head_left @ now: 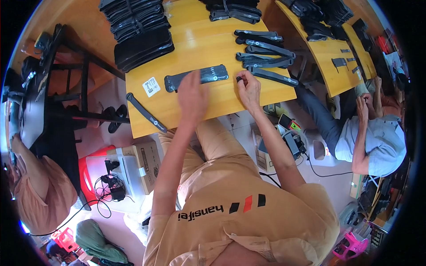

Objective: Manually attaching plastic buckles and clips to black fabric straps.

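Left hand (193, 98) blurs over a flat strap stack (215, 75) on the yellow table (191, 37), grip unclear; right hand (249, 91) curls beside it, small black piece (239, 79) at its tips, hold uncertain; black bundle (137, 24) tied, grey straps (266, 48) loosely piled

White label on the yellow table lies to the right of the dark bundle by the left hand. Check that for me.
Wrong side: the head view shows the white label on the yellow table to the left of the dark bundle by the left hand.
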A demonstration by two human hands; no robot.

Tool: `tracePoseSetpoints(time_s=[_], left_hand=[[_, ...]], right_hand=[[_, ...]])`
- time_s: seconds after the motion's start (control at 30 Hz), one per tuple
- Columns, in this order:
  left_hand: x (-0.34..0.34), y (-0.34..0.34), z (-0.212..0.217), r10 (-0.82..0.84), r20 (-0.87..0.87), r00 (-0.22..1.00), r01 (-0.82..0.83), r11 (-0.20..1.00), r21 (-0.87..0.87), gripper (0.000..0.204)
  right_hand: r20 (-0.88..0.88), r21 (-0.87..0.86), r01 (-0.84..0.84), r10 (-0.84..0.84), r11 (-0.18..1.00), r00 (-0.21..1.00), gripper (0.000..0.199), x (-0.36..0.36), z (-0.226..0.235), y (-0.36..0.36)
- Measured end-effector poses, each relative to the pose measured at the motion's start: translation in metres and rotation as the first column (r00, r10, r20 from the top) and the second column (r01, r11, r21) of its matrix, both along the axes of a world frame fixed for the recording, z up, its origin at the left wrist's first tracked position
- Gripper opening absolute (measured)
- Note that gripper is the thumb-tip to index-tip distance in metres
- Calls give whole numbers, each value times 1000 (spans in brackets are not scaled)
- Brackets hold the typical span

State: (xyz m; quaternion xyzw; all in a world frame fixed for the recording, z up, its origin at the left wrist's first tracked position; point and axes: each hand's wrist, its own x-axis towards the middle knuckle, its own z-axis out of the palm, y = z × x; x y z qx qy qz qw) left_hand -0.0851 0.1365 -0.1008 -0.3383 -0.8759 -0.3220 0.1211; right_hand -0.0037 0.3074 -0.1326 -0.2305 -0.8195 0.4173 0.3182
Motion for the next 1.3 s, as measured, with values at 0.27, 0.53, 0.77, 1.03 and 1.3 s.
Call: tracePoseSetpoints(time_s=[0.27,0.53,0.77,1.03,1.3], left_hand=[[12,15,-33,-122,-4,993,115,945,-305,74],[13,18,-29,-96,39,995,103,921,-376,75],[5,8,-34,-131,56,990,141,952,-270,77],[-19,-33,-32,26,-21,999,-31,933,-358,80],[-25,-40,-35,82,12,997,-75,954,-291,80]], right_hand=[[3,-35,-11,11,999,1000,12,-2,-6,2],[3,23,-84,84,996,996,22,-3,11,4],[186,415,-336,283,845,941,43,-16,18,-13],[504,534,-503,222,680,835,60,-17,12,-19],[510,549,-494,198,675,837,59,-18,6,-18]])
